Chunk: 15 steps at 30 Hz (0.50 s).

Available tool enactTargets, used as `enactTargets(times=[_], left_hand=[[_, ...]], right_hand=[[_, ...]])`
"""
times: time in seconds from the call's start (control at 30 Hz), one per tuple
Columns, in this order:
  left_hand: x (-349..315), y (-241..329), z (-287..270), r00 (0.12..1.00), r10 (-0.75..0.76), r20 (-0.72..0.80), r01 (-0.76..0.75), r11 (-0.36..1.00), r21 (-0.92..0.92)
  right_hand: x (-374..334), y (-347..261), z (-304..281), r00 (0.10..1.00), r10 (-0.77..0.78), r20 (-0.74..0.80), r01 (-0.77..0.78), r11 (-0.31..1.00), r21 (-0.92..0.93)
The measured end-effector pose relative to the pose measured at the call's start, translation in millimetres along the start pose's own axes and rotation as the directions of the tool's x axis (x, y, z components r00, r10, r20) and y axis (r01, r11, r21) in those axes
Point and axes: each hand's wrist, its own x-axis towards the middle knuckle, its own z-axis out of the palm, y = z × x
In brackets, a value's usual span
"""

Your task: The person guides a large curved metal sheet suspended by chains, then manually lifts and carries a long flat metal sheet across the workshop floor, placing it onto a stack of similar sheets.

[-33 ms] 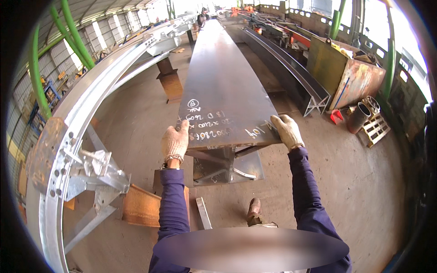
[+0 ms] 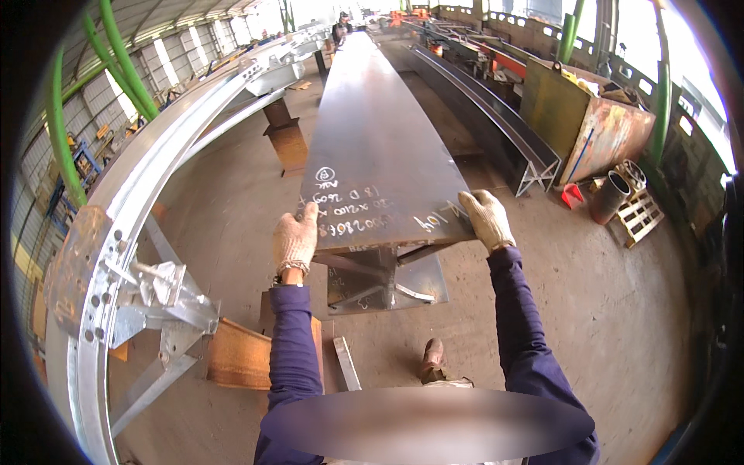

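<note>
A long dark steel H-beam (image 2: 380,147) runs away from me, its wide top flange marked with chalk writing at the near end. Gloved in a pale knit work glove, my left hand (image 2: 295,236) is closed round the flange's left edge near the end corner, with the thumb on top. At the right corner my right hand (image 2: 487,220), in a similar glove, grips the opposite edge; its fingers curl partly out of sight. Below the flange show the web and the lower flange (image 2: 422,280), with slanting braces across the end.
A galvanized steel frame (image 2: 101,287) with brackets curves along my left. Rusty steel supports (image 2: 240,354) stand beside it. More dark beams (image 2: 496,124) lie to the right, near a large metal bin (image 2: 612,136), a red dustpan (image 2: 572,196) and a wooden pallet (image 2: 642,217). Another person (image 2: 341,29) is at the far end.
The view has shifted very slightly. Both hands keep their places on the beam's edges.
</note>
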Motion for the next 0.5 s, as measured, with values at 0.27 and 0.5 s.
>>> enactTargets(times=[0.27, 0.5], left_hand=[[53, 45, 24, 0.999, 0.011, -0.046, -0.016, 0.992, -0.124], [144, 7, 65, 0.994, -0.024, -0.111, 0.012, 0.994, -0.109]], right_hand=[[74, 8, 35, 0.985, -0.067, -0.161, 0.068, 0.998, 0.000], [131, 2, 72, 0.990, 0.063, 0.128, -0.064, 0.998, 0.002]])
